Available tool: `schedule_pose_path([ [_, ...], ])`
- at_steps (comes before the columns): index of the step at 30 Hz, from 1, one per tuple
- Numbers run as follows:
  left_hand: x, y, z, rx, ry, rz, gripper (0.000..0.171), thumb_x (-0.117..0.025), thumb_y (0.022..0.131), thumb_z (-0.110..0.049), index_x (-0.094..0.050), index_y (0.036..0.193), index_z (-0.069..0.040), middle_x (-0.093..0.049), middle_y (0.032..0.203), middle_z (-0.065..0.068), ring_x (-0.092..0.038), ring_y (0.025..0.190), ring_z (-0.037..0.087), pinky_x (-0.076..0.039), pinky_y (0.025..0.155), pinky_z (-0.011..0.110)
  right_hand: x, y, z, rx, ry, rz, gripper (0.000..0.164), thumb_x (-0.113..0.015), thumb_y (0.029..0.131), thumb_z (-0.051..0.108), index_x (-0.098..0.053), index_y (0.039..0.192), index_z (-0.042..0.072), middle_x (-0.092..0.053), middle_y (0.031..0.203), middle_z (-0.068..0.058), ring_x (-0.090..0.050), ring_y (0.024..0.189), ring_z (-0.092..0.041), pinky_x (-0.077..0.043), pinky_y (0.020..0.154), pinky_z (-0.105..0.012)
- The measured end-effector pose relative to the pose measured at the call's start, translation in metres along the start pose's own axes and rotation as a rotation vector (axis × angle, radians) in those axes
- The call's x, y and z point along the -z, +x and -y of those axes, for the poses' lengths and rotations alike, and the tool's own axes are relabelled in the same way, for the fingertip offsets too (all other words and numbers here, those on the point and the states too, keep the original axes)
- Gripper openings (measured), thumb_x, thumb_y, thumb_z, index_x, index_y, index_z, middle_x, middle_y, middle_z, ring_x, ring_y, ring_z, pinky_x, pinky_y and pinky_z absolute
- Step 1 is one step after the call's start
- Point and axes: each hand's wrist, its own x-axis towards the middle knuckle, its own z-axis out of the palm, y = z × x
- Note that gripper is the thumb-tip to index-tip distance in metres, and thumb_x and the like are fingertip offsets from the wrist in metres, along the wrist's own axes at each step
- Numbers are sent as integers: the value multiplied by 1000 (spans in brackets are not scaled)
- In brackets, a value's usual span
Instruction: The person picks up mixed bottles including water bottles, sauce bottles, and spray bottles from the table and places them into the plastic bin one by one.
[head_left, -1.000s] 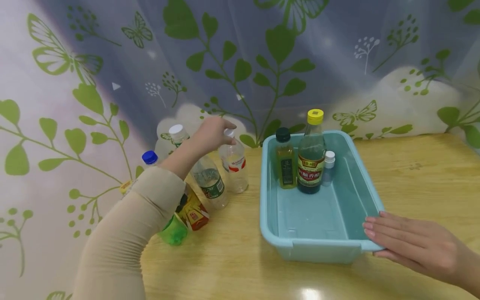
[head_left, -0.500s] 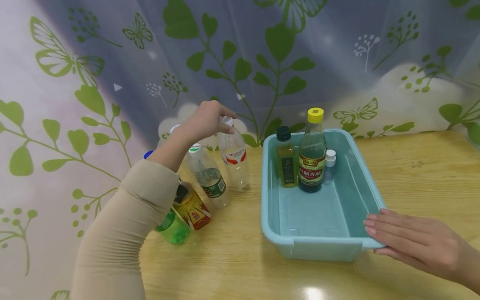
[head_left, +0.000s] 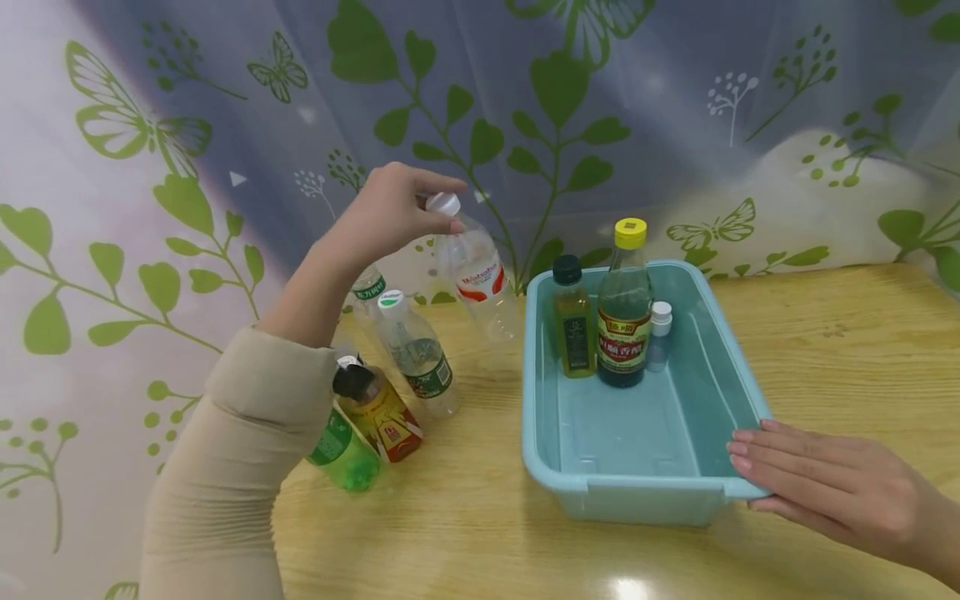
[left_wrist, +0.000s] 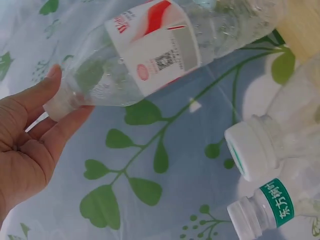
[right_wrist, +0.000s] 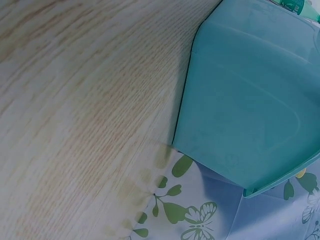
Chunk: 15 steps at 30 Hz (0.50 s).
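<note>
My left hand [head_left: 390, 208] pinches the white cap of a clear plastic bottle [head_left: 480, 279] with a red and white label. The bottle tilts, its base toward the blue tub [head_left: 531, 400] and raised off the table. In the left wrist view, thumb and fingers grip that cap, and the bottle [left_wrist: 150, 55] looks see-through with no drink in it. My right hand [head_left: 847, 492] lies with straight fingers on the tub's near right corner. Inside the tub stand a green-capped oil bottle [head_left: 574, 329], a yellow-capped vinegar bottle [head_left: 624, 325] and a small white-capped bottle [head_left: 658, 337].
Left of the tub stand a clear bottle with a dark green label [head_left: 420, 358], another white-capped bottle [left_wrist: 245, 217], a yellow and red drink bottle [head_left: 386, 417] and a green bottle [head_left: 348, 454]. A patterned curtain [head_left: 675, 125] hangs behind the wooden table [head_left: 832, 333].
My left hand has lifted the red-labelled bottle by its cap, tilting it and swinging its base right toward the tub. The right hand stays on the tub's corner.
</note>
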Motion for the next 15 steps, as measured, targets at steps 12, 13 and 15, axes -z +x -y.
schedule_pose_path([
  [12, 6, -12, -17, -126, -161, -350, 41, -70, 86, -25, -62, 126, -21, -68, 115, 0, -63, 74, 12, -42, 61, 21, -1, 0, -1, 27, -23, -24, 29, -55, 97, 18, -69, 109, -5, -70, 107, -15, -59, 116, -18, -39, 104, -25],
  [13, 7, -13, -19, -144, -176, -363, 41, -70, 86, -24, -62, 126, -20, -67, 119, -1, -64, 76, 11, -45, 64, 20, -2, 0, -1, 28, -22, -28, 29, -55, 97, 18, -69, 109, -5, -70, 107, -15, -60, 115, -18, -39, 104, -26],
  [15, 8, -15, -24, -177, -206, -381, 40, -69, 86, -22, -63, 126, -19, -64, 123, -1, -66, 84, 7, -49, 74, 19, -2, 1, -1, 33, -25, -37, 29, -56, 96, 18, -69, 109, -6, -70, 107, -15, -60, 115, -18, -39, 104, -26],
])
